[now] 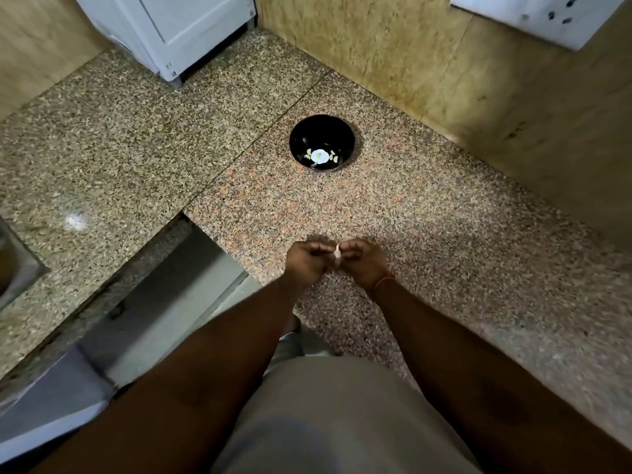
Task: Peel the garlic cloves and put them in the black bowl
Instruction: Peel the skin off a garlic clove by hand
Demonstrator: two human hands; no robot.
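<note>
Granite counter (pixel 393 213): left hand (pixel 307 261), right hand (pixel 364 263) pinch garlic clove (pixel 337 253); black bowl (pixel 301 138) well apart.

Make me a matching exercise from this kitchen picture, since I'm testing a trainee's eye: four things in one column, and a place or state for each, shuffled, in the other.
Things:
1. black bowl
2. garlic clove
3. white appliance
4. orange thread

Places or states:
A. around the right wrist
B. at the far left of the granite counter
C. pinched between left hand and right hand
D. on the counter beyond the hands, a few pale pieces inside

Pairs: 1-D, 2-C, 3-B, 4-A
</note>
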